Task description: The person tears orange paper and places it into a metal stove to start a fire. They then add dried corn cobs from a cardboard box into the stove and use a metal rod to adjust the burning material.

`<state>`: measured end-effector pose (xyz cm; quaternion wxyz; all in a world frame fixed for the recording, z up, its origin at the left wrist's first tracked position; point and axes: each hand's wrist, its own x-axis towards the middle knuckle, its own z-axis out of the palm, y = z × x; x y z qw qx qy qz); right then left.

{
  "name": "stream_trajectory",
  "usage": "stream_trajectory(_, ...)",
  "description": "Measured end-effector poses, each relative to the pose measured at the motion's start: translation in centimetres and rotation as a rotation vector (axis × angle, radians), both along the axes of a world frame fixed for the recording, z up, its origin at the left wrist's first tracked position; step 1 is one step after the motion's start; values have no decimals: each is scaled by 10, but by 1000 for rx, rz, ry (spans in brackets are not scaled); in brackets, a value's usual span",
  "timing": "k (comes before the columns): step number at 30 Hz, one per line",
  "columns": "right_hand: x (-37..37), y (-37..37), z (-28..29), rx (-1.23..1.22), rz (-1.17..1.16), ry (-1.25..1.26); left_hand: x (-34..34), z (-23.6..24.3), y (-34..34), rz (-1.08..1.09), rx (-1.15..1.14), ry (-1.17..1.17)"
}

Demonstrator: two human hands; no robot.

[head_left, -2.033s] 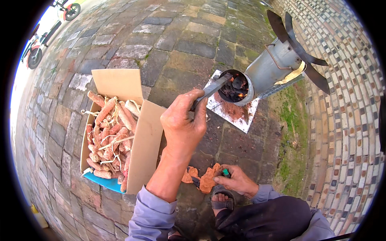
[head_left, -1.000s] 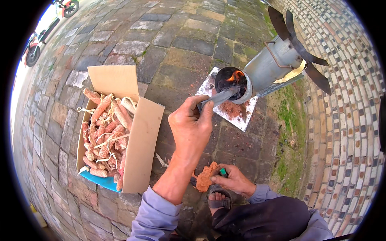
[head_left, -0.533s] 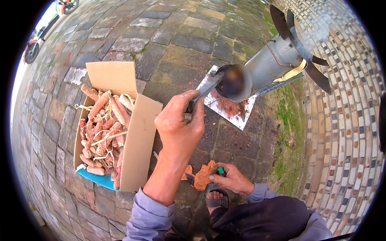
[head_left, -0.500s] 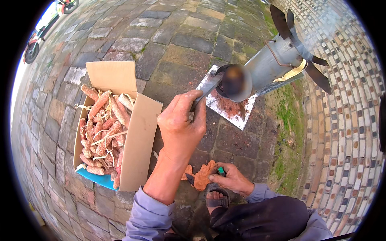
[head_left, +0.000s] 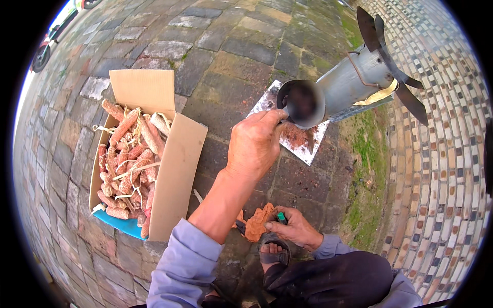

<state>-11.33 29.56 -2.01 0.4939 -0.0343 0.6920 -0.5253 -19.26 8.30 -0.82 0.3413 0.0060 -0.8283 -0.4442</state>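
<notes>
My left hand [head_left: 257, 141] is closed at the round open mouth [head_left: 317, 110] of a grey metal stove pipe. It grips the end of a grey flat strip [head_left: 284, 114], most of which is hidden by the fingers and the mouth's rim. The inside of the mouth looks dark and blurred. Low by my knee, my right hand [head_left: 298, 228] is closed round a small green-ended object [head_left: 281, 217]; its body is hidden in the palm. Crumpled orange cloth or gloves [head_left: 257, 223] lie just left of that hand.
Left stands an open cardboard box [head_left: 179, 177] full of corncobs [head_left: 134, 164]. The stove body [head_left: 354, 84] slants up right to dark metal fins [head_left: 367, 28]. Beneath its mouth lies a white board [head_left: 318, 136] with reddish ash. A brick wall [head_left: 441, 185] runs along the right.
My left hand has moved right and slightly up to the mouth, and the strip that stuck out now barely shows. The orange glow inside has turned dark. My right hand has stayed put.
</notes>
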Motion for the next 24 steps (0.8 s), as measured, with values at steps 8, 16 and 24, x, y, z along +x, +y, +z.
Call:
stream_trajectory(8,-2,0,-2,22,-27,-71,4,-8,1,66,272,-29)
stream_trajectory(16,-3,-1,-3,15,-34,-69,4,-12,3,92,342,8)
stream_trajectory(24,-1,-5,-2,13,-30,-74,5,-10,8,48,347,14)
